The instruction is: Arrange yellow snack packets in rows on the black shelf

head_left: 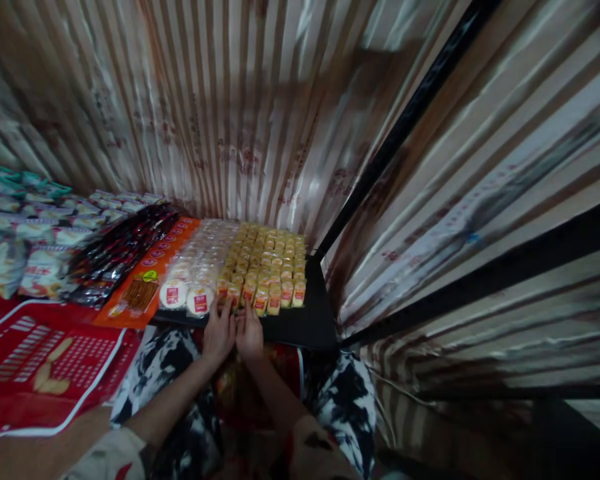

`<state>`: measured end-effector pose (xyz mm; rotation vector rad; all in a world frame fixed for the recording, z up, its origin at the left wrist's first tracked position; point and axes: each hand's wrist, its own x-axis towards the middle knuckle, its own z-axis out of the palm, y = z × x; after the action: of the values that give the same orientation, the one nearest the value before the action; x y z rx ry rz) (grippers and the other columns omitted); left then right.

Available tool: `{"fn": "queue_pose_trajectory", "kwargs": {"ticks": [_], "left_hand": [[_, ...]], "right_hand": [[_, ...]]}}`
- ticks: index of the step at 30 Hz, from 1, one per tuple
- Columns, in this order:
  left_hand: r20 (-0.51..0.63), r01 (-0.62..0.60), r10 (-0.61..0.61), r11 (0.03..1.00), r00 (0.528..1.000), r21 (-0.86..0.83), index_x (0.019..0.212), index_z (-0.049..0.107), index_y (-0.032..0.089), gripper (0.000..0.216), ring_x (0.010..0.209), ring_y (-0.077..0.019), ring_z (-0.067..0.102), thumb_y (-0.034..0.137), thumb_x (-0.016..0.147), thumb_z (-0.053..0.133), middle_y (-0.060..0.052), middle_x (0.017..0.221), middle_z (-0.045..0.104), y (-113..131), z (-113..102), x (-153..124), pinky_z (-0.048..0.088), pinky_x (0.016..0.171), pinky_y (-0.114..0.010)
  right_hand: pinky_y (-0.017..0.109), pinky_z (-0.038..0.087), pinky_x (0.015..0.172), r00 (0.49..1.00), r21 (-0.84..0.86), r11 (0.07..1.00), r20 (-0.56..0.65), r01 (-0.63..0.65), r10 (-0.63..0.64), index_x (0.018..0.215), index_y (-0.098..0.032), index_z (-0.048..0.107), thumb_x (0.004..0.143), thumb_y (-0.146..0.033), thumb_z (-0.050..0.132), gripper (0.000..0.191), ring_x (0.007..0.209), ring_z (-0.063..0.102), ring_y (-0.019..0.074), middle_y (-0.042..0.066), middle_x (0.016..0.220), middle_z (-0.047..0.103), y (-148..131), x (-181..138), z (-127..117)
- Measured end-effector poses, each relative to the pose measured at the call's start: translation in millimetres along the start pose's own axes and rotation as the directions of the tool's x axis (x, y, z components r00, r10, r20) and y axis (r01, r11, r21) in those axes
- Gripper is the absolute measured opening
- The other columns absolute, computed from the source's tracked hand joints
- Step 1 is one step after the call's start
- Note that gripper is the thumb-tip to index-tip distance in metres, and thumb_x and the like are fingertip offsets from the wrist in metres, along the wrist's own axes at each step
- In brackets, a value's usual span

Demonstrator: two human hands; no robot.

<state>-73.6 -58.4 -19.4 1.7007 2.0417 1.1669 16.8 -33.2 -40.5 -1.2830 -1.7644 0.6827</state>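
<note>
Many yellow packets [266, 263], red labels [274, 297] outward, likely for visibility; left hand [220, 331], right hand [250, 335] at front, cannot tell if grip grasps any.

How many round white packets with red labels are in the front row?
2: the left white packet, beside the orange packet, and the right white packet, next to the yellow packets. Labels farther back may be hidden.

- Dim light is leaving the lower right corner darkest.
- Glare is streaking the ridged wall [260, 127]; a shadow is crossing its upper part.
- Yellow packets [267, 263] are showing blurred print.
- Distortion is stretching the edges.
</note>
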Motion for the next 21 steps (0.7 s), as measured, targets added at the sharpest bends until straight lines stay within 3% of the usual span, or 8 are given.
{"fn": "queue_pose_trajectory", "kwargs": {"ticks": [3, 7, 10, 13, 21], "left_hand": [[0.012, -0.077, 0.077, 0.997, 0.997, 0.010, 0.128, 0.046, 0.016, 0.045, 0.120, -0.0262, 0.045, 0.019, 0.084, 0.038, -0.016, 0.134, 0.035, -4, 3, 0, 0.045, 0.094, -0.040], [0.029, -0.122, 0.122, 0.992, 0.992, 0.023, 0.131, 0.044, 0.015, 0.046, 0.115, -0.0247, 0.048, 0.020, 0.085, 0.036, -0.017, 0.133, 0.036, -9, 9, 2, 0.047, 0.092, -0.039], [0.032, -0.118, 0.116, 0.991, 0.993, 0.068, 0.131, 0.043, 0.015, 0.046, 0.112, -0.0248, 0.050, 0.020, 0.085, 0.037, -0.017, 0.132, 0.036, -11, 12, 3, 0.048, 0.089, -0.039], [0.028, -0.101, 0.099, 0.990, 0.995, 0.097, 0.134, 0.040, 0.016, 0.049, 0.110, -0.0242, 0.051, 0.020, 0.085, 0.039, -0.017, 0.129, 0.039, -11, 15, 3, 0.049, 0.087, -0.037], [0.069, -0.078, 0.071, 0.992, 0.995, 0.098, 0.135, 0.039, 0.015, 0.049, 0.100, -0.0219, 0.053, 0.020, 0.086, 0.037, -0.016, 0.119, 0.043, -10, 12, 2, 0.050, 0.083, -0.036]], "right_hand": [[0.031, 0.051, 0.073, 1.000, -0.018, 1.000, -0.007, 0.015, -0.015, 0.133, -0.010, 0.042, 0.085, -0.019, 0.031, 0.050, 0.076, 0.060, 0.0190, 0.011, 0.085, 0.063, 0, 0, -1], [0.031, 0.049, 0.077, 0.999, -0.031, 0.999, -0.025, 0.025, -0.025, 0.130, -0.009, 0.046, 0.089, -0.023, 0.027, 0.048, 0.080, 0.060, 0.0195, 0.013, 0.089, 0.065, 0, 0, -2], [0.032, 0.048, 0.080, 0.999, -0.034, 0.999, -0.028, 0.030, -0.031, 0.129, -0.007, 0.047, 0.089, -0.024, 0.027, 0.048, 0.085, 0.061, 0.0209, 0.016, 0.096, 0.066, 1, 1, -2], [0.034, 0.049, 0.080, 0.999, -0.031, 0.999, -0.013, 0.044, -0.045, 0.128, -0.003, 0.047, 0.089, -0.025, 0.026, 0.049, 0.084, 0.062, 0.0219, 0.016, 0.090, 0.066, 1, 2, -2], [0.029, 0.050, 0.075, 1.000, 0.021, 1.000, -0.018, -0.002, 0.003, 0.133, -0.009, 0.043, 0.087, -0.021, 0.032, 0.049, 0.072, 0.062, 0.0176, 0.008, 0.078, 0.066, 0, 3, -4]]}}
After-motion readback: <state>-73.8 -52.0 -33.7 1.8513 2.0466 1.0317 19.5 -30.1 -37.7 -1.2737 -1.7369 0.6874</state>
